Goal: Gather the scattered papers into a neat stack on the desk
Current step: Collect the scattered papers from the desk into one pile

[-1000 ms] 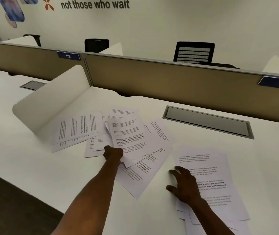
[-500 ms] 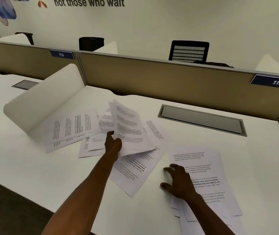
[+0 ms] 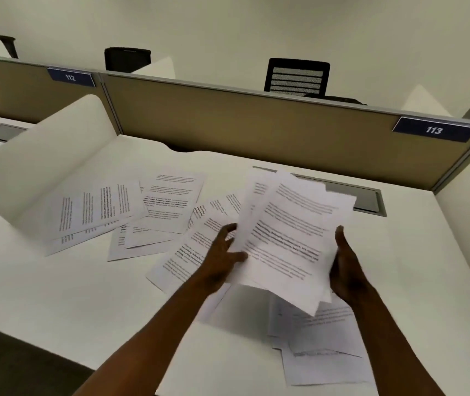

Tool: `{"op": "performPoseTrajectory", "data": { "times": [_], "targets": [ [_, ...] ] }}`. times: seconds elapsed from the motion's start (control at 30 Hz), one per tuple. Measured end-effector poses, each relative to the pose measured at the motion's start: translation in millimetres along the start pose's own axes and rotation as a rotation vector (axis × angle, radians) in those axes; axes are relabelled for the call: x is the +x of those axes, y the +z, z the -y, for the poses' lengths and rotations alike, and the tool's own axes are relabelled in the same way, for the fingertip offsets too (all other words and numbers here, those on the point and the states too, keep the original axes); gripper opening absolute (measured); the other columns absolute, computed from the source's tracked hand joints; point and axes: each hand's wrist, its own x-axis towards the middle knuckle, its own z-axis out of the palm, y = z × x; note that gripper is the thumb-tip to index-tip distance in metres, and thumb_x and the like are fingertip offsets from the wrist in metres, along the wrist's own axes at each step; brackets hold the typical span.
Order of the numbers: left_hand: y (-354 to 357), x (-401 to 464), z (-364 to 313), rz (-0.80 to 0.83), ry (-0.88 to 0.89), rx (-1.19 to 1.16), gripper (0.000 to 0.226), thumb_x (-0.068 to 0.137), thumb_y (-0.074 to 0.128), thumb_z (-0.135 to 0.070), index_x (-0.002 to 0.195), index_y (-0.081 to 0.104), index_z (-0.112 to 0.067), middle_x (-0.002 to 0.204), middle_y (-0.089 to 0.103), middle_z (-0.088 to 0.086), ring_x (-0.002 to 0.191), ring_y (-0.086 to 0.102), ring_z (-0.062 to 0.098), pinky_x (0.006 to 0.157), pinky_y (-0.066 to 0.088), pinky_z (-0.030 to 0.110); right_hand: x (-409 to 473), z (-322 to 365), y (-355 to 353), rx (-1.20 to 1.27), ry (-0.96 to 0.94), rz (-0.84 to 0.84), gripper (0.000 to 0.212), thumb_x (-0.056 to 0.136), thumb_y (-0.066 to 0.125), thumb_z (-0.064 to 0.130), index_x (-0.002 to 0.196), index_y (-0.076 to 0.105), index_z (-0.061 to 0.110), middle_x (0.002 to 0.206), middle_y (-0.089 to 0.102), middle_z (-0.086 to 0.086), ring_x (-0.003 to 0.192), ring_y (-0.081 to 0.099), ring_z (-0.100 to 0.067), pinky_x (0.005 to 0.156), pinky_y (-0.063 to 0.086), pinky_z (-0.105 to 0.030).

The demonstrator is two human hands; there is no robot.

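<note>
- Papers [image 3: 288, 238] are being held as a small bundle above the counter [image 3: 56, 295], raised so more sheets can join them.
- The left hand [image 3: 222, 261] is pinching the bundle's left edge, thumb on top; the right hand [image 3: 345, 267] is cupping the right edge, likely squaring the sheets.
- Loose sheets [image 3: 130, 215] are lying fanned to the left, and others [image 3: 325, 347] are lying beneath the bundle, uncollected.

Bare forearms, no sleeves, unadorned.
</note>
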Motion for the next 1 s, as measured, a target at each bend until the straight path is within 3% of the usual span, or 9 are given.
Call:
{"op": "performPoseTrajectory", "data": {
  "times": [0.1, 0.2, 0.27, 0.33, 0.43, 0.57, 0.67, 0.83, 1.0],
  "targets": [
    [27.0, -3.7, 26.6, 0.116, -0.023, 0.026, 0.073, 0.078, 0.071, 0.006, 0.133, 0.046, -0.036, 0.133, 0.062, 0.008, 0.118, 0.063, 0.028, 0.095, 0.056, 0.052, -13.7, 2.9, -22.2, -0.229, -0.109, -0.128, 0.038, 0.089, 0.067, 0.018, 0.127, 0.062, 0.018, 0.125, 0.069, -0.009, 0.11, 0.068, -0.029, 0.079, 0.061, -0.034],
    [45.1, -6.3, 47.9, 0.246, -0.03, 0.156, 0.078, 0.077, 0.083, -0.013, 0.133, 0.041, -0.046, 0.131, 0.062, -0.001, 0.117, 0.063, 0.016, 0.093, 0.058, 0.036, -23.6, 0.4, -48.3, -0.346, -0.075, -0.254, 0.052, 0.083, 0.069, -0.002, 0.132, 0.057, 0.011, 0.124, 0.068, -0.012, 0.11, 0.066, -0.033, 0.089, 0.056, -0.046],
    [51.0, -7.2, 56.2, 0.227, -0.012, 0.363, 0.08, 0.073, 0.087, -0.034, 0.136, 0.04, -0.048, 0.132, 0.061, -0.006, 0.114, 0.063, 0.009, 0.088, 0.058, 0.024, -30.2, 0.0, -66.1, -0.393, -0.036, -0.285, 0.055, 0.083, 0.07, -0.003, 0.135, 0.055, 0.009, 0.125, 0.066, -0.014, 0.11, 0.065, -0.035, 0.097, 0.051, -0.053],
    [46.7, -5.3, 66.0, 0.064, 0.063, 0.626, 0.083, 0.074, 0.082, -0.048, 0.145, 0.04, -0.036, 0.141, 0.056, -0.001, 0.123, 0.056, 0.014, 0.098, 0.053, 0.03, -36.3, 0.0, -80.9, -0.45, 0.007, -0.289, 0.055, 0.082, 0.072, -0.003, 0.133, 0.057, 0.01, 0.123, 0.068, -0.014, 0.107, 0.067, -0.033, 0.094, 0.053, -0.05],
    [22.5, -3.4, 79.4, -0.152, 0.173, 0.977, 0.075, 0.088, 0.064, -0.052, 0.152, 0.036, -0.023, 0.155, 0.039, 0.003, 0.144, 0.033, 0.022, 0.118, 0.031, 0.037, -41.9, -5.6, -95.3, -0.602, 0.04, -0.28, 0.053, 0.08, 0.074, -0.004, 0.129, 0.06, 0.01, 0.12, 0.069, -0.016, 0.103, 0.068, -0.034, 0.092, 0.054, -0.054],
    [-20.4, 1.1, 89.6, -0.295, 0.101, 1.318, 0.075, 0.091, 0.055, -0.054, 0.155, 0.029, -0.023, 0.164, 0.022, 0.008, 0.153, 0.008, 0.03, 0.125, 0.008, 0.045, -43.4, -19.7, -100.7, -0.849, 0.057, -0.379, 0.058, 0.079, 0.078, 0.002, 0.132, 0.057, 0.012, 0.122, 0.068, -0.014, 0.107, 0.065, -0.034, 0.097, 0.052, -0.05],
    [-41.1, -2.3, 96.8, -0.264, -0.024, 1.371, 0.079, 0.091, 0.05, -0.061, 0.157, 0.023, -0.027, 0.167, 0.008, 0.006, 0.154, -0.001, 0.031, 0.123, -0.001, 0.052, -41.1, -31.0, -99.2, -1.013, 0.028, -0.435, 0.075, 0.074, 0.084, 0.008, 0.139, 0.049, 0.012, 0.123, 0.068, -0.016, 0.11, 0.064, -0.033, 0.095, 0.049, -0.039],
    [-45.2, -8.2, 97.4, -0.242, -0.021, 1.395, 0.078, 0.093, 0.045, -0.063, 0.157, 0.02, -0.029, 0.167, 0.005, 0.004, 0.154, 0.0, 0.03, 0.124, 0.004, 0.051, -31.4, -40.4, -96.9, -1.264, 0.004, -0.546, 0.109, 0.068, 0.089, 0.023, 0.155, 0.024, 0.012, 0.136, 0.053, -0.028, 0.125, 0.05, -0.044, 0.103, 0.043, -0.051],
    [-42.5, -9.0, 93.2, -0.236, 0.0, 1.401, 0.079, 0.093, 0.046, -0.061, 0.158, 0.016, -0.028, 0.166, 0.014, 0.004, 0.153, 0.008, 0.031, 0.124, 0.013, 0.048, -24.4, -41.7, -73.5, -1.4, -0.323, -0.71, 0.086, 0.074, 0.083, 0.028, 0.146, 0.04, 0.006, 0.132, 0.05, -0.028, 0.12, 0.046, -0.047, 0.097, 0.042, -0.055]
  ]
}}
